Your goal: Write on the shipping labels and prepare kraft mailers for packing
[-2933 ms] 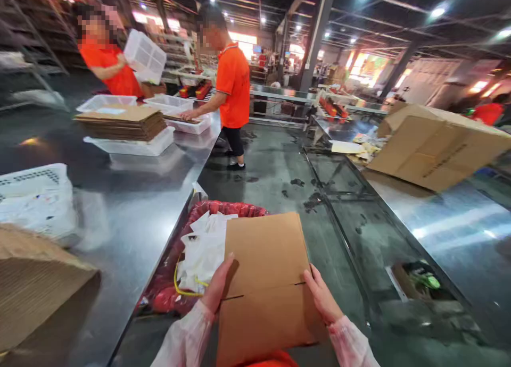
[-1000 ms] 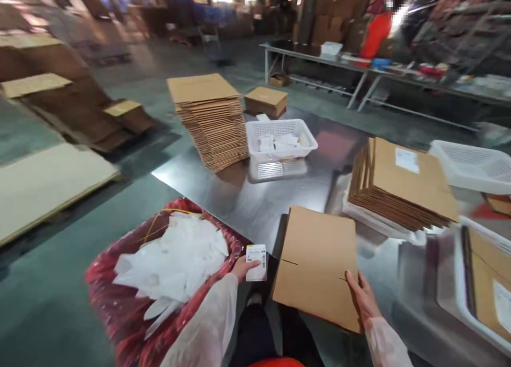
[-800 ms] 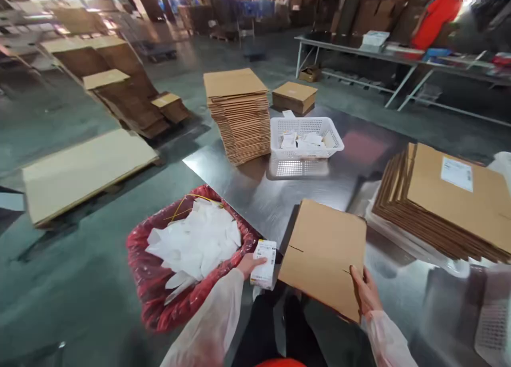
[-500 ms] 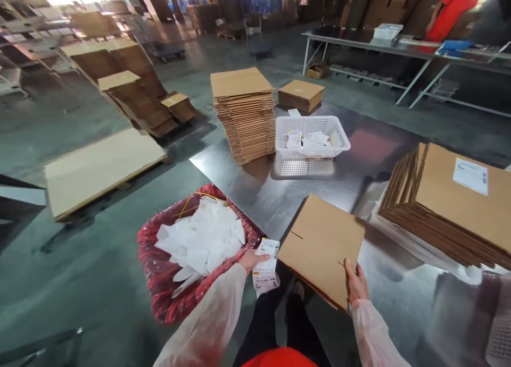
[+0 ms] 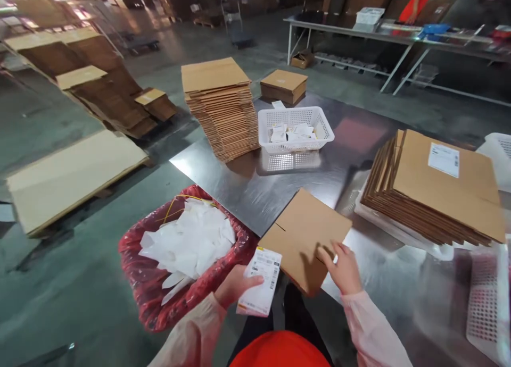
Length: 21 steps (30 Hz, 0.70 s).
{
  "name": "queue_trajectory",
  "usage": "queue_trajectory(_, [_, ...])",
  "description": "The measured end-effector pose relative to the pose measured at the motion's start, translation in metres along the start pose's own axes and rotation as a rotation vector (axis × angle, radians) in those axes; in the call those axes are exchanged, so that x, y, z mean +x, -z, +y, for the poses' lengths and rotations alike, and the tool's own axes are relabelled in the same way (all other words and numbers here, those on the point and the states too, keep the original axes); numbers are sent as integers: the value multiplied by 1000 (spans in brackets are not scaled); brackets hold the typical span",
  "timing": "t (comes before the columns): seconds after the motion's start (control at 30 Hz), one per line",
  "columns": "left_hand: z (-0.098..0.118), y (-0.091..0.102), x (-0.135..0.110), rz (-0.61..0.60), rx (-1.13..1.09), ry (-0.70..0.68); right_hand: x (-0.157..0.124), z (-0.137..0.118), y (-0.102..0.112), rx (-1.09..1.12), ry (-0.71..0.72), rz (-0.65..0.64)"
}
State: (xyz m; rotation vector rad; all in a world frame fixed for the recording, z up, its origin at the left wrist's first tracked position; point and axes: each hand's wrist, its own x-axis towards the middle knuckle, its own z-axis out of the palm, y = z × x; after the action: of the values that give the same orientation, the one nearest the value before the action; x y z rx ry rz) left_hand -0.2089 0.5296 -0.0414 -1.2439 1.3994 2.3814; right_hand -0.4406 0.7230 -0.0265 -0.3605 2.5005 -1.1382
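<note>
We see steel table point(image 5: 243, 194): cardboard stack point(image 5: 225, 114) far left, white perforated basket point(image 5: 293, 146) beside it, flattened carton point(image 5: 305, 226) near edge, white tray point(image 5: 399, 229) right.

From afar I watch through one head-worn camera, looking forward and down from above the left hand point(image 5: 235, 284) and right hand point(image 5: 344, 271). Both show close up; the counter point(image 5: 243, 194) spreads just beyond them, and floor point(image 5: 91, 314) reaches far off past the left hand.

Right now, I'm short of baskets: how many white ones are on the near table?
4: one basket beside the tall stack, one under the labelled stack, one right of it, one at lower right, partly cut off. Others may be hidden.
</note>
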Motion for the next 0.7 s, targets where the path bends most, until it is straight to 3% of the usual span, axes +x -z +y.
queue_trajectory(0.07, [-2,-26,-1,-106,31,-18,-13,-24,-12,146,67,-300])
queue_trajectory(0.13, [-6,-46,2,-185,42,-37,-22,-36,-22,230,58,-487])
queue_trajectory(0.2, [-10,-57,9,-246,35,-53,-23,-35,-24,233,48,-454])
queue_trajectory(0.33, [-19,-61,22,-311,-3,-34,-9,-17,-6,190,86,-231])
queue_trajectory(0.43, [-18,-64,32,-307,-10,-19,-2,-11,-2,140,53,-330])
queue_trajectory(0.57, [-6,-73,46,-304,15,-11,-6,-10,-18,245,-27,-536])
queue_trajectory(0.7, [5,-80,57,-343,2,5,7,-8,-18,272,35,-383])
